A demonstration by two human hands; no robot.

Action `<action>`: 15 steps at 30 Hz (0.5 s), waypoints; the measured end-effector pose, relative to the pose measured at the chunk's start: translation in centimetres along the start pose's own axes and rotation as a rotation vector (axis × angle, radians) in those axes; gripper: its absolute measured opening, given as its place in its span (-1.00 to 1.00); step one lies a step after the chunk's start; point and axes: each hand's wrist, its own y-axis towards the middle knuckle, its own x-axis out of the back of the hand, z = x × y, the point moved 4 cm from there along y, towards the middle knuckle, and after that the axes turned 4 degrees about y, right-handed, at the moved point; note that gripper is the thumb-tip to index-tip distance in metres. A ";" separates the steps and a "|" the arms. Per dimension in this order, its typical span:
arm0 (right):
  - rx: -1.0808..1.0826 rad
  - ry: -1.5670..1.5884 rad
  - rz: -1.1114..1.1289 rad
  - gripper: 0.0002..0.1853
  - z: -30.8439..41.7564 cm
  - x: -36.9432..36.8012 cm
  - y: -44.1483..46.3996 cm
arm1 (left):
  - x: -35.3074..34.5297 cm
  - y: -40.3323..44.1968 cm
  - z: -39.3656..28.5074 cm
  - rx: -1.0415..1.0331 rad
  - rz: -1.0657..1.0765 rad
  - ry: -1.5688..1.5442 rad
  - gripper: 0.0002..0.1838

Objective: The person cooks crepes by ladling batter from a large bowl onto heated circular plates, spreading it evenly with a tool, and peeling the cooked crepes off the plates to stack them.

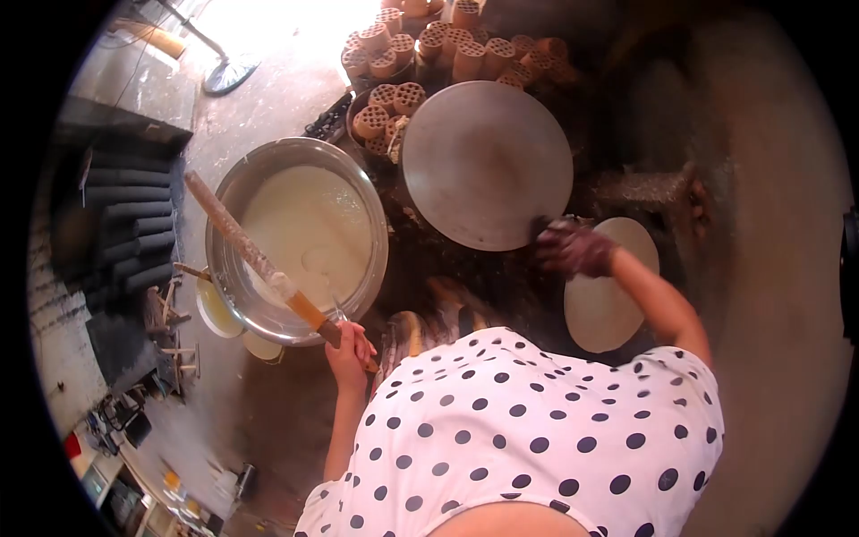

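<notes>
My left hand [349, 347] is closed round the lower end of a long wooden stick [234, 237], which slants across a wide metal pot [376, 210]. Milky white liquid [300, 224] lies inside the pot. A thin metal handle shows by the pot's rim near this hand, and I cannot tell whether the hand grips it too. At the near right edge of a round grey metal plate [488, 161], my right hand [573, 249] wears a dark glove. Motion smears its fingers, with something dark at their tips. Under the right wrist lies a pale oval disc [608, 309].
Reddish perforated briquettes [383, 112] are piled behind the plate, several inside a round container. Dark ridged cylinders [134, 215] are stacked at the far left. A smaller pale container [219, 309] stands beside the pot. A fan base [230, 76] rests on the floor.
</notes>
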 end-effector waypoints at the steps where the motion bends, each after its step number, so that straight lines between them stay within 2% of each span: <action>1: -0.127 0.040 0.039 -0.56 -1.9 -0.6 -3.6 | 0.0 -0.1 0.2 0.003 0.016 0.009 -0.70; 2: -0.566 0.227 -0.168 -0.62 -5.3 -1.6 -5.7 | 0.2 -0.2 0.4 0.018 0.025 0.023 -0.70; 3: -0.939 0.473 -0.520 -0.67 -8.1 -2.7 -8.6 | 0.1 -0.4 0.6 0.031 0.033 0.036 -0.70; 5: -1.243 0.906 -1.110 -0.58 -12.3 -4.1 -11.3 | -0.4 -0.7 0.3 0.048 0.046 0.081 -0.70; 6: -1.302 0.668 -1.097 -0.55 -13.8 -4.8 -10.9 | -0.7 -0.8 0.1 0.064 0.065 0.109 -0.70; 8: -1.096 0.568 -1.377 -0.61 -14.7 -7.7 -6.6 | -0.6 -1.1 -0.5 0.078 0.093 0.160 -0.70; 9: -1.114 0.574 -1.388 -0.61 -14.3 -11.4 -4.0 | -0.3 -1.2 -0.8 0.075 0.113 0.184 -0.71; 10: -0.721 1.377 -1.847 -0.60 -14.4 -16.5 -0.9 | 0.0 -1.3 -1.1 0.068 0.131 0.201 -0.71; 11: -0.060 2.172 -2.115 -0.59 -14.1 -18.7 1.9 | 0.5 -1.4 -1.3 0.062 0.138 0.206 -0.71; 12: 0.159 2.230 -2.194 -0.55 -10.9 -17.9 2.7 | 1.2 -1.7 -1.4 0.076 0.152 0.210 -0.71; 14: 0.219 2.216 -2.340 -0.47 -2.1 -17.2 5.8 | 3.1 -2.3 -1.9 0.085 0.197 0.227 -0.71; 15: 0.050 2.148 -2.402 -0.43 1.2 -17.0 8.1 | 3.8 -2.5 -1.7 0.097 0.212 0.211 -0.71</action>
